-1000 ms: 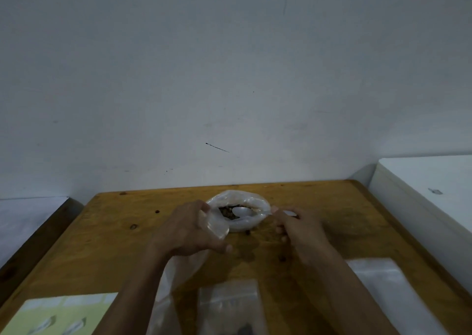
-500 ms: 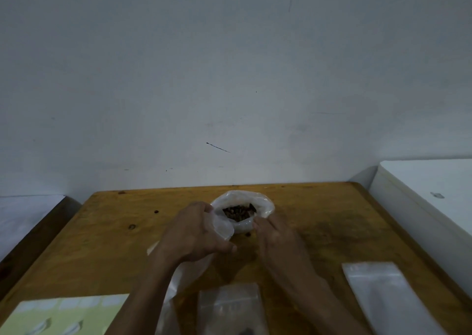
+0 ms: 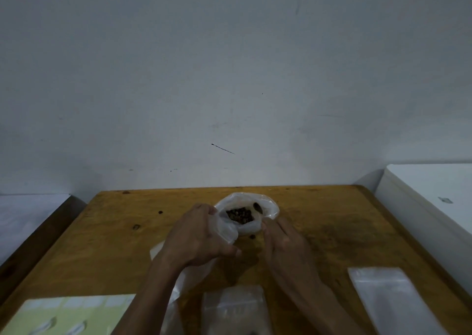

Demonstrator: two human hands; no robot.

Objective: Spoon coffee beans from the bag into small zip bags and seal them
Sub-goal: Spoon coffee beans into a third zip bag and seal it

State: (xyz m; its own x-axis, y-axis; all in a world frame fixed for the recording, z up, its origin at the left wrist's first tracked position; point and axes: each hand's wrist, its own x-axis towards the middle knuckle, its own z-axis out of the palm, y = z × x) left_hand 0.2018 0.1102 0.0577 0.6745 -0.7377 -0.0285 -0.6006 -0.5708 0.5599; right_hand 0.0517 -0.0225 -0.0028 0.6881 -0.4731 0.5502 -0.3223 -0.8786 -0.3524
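Observation:
A clear plastic bag of coffee beans stands open at the middle of the wooden table, with dark beans showing inside. My left hand grips the bag's left rim and holds it open. My right hand lies palm down with its fingertips against the bag's near right edge. Its palm and thumb are hidden, and no spoon shows. One small zip bag lies flat at the bottom centre. Another zip bag lies at the right.
More clear plastic trails under my left forearm. A pale green sheet lies at the bottom left corner. A white box stands beside the table's right edge and a white surface to its left. The wall rises just behind.
A second ago my right hand held a white spoon in the bag's mouth. The hand has since drawn back to the bag's near edge and the spoon is out of sight.

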